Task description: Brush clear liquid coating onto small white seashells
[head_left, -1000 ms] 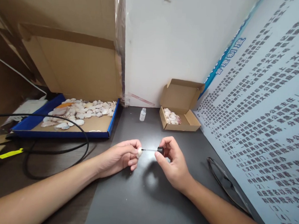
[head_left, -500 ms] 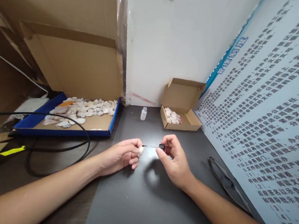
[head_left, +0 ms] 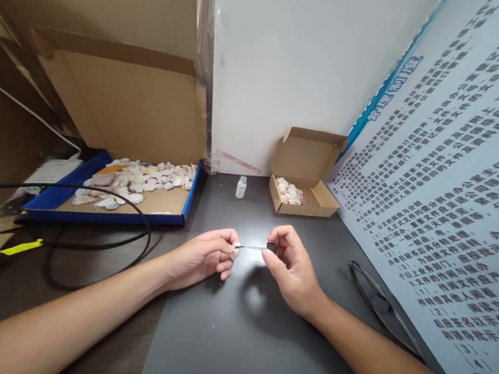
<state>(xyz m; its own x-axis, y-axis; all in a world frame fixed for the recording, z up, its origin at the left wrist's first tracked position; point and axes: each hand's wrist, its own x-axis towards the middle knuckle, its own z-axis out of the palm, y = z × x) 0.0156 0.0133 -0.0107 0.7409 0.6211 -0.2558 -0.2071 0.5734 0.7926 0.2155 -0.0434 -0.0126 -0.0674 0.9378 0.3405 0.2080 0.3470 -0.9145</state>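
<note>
Between the fingertips of my left hand (head_left: 213, 256) is a small white seashell (head_left: 235, 253). My right hand (head_left: 290, 268) pinches the black cap of a thin applicator brush (head_left: 252, 247). The brush lies level, its dark tip at the upper part of the shell, seeming to touch it. Both hands are held over the dark grey table. Behind them a small clear glass bottle (head_left: 241, 187) stands upright without a cap, with a pale label or contents.
At the left, a blue-edged cardboard box (head_left: 109, 217) holds many shells (head_left: 146, 180); black cable (head_left: 148, 239) loops before it. A smaller cardboard box (head_left: 317, 211) with shells stands back right. Glasses (head_left: 374, 297) lie by the printed board (head_left: 440, 185) at the right.
The brush tip has come onto the shell's face, where before it was just above its upper edge. The camera view has shifted slightly; both hands keep their holds.
</note>
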